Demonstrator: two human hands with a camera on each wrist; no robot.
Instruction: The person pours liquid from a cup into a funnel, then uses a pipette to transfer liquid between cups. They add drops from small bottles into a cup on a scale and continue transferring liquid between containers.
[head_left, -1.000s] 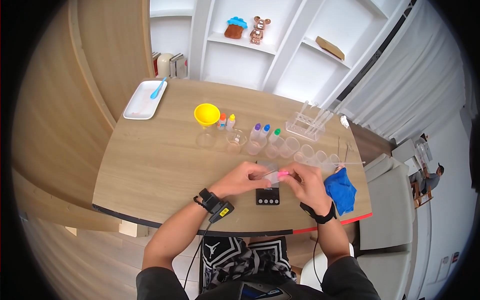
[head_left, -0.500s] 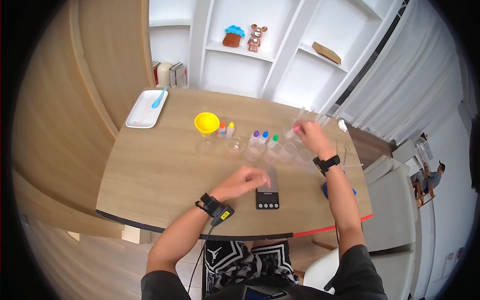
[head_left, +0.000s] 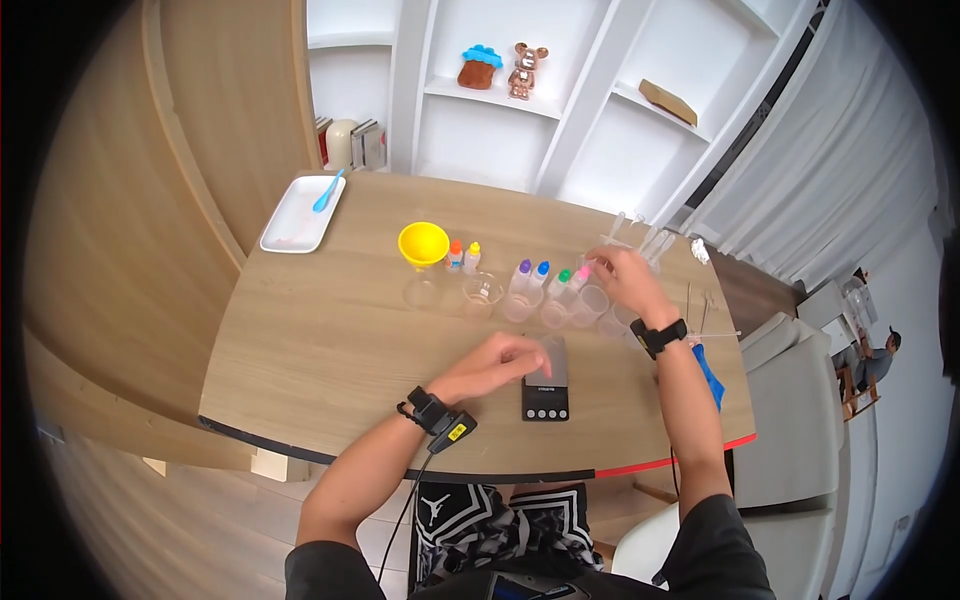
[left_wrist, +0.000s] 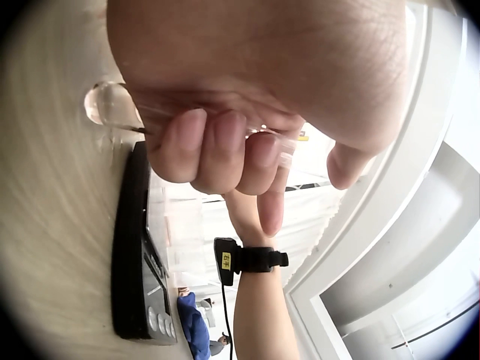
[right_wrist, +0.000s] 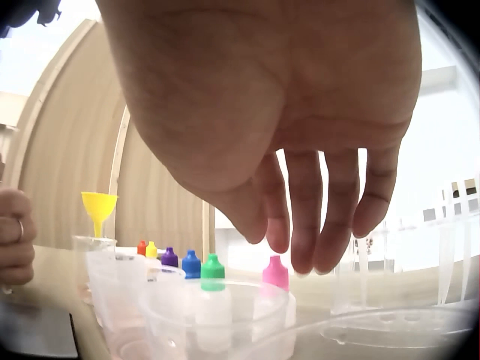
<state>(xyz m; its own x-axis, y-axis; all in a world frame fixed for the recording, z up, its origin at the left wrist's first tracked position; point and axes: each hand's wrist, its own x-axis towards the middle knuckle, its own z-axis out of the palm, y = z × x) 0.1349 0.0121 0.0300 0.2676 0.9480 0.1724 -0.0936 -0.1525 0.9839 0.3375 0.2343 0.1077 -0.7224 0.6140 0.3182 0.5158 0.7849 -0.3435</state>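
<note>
My left hand [head_left: 500, 362] hovers by the small black scale [head_left: 546, 385], its fingers [left_wrist: 217, 150] curled round a clear test tube [left_wrist: 109, 105] whose rounded end sticks out past the little finger. The palm covers most of the tube. My right hand [head_left: 625, 280] is above the back row, fingers [right_wrist: 304, 225] loosely spread downward and holding nothing. Just beyond those fingertips stands the bottle with the pink cap [right_wrist: 275, 274], upright and seen partly through a clear cup [right_wrist: 214, 307]. Bottles with green [right_wrist: 213, 268], blue [right_wrist: 191, 262] and purple caps [head_left: 525, 268] line up to its left.
A yellow funnel [head_left: 424, 243] and orange-capped [head_left: 455, 252] and yellow-capped bottles [head_left: 472, 254] stand left of the cups. The clear tube rack [head_left: 630, 238] is back right. A white tray [head_left: 285, 232] with a blue spoon [head_left: 328, 195] lies far left; a blue cloth [head_left: 708, 378] lies right.
My right hand has carried the pink-capped bottle from beside my left hand to the back row and let it go there. My left hand has stayed near the scale.
</note>
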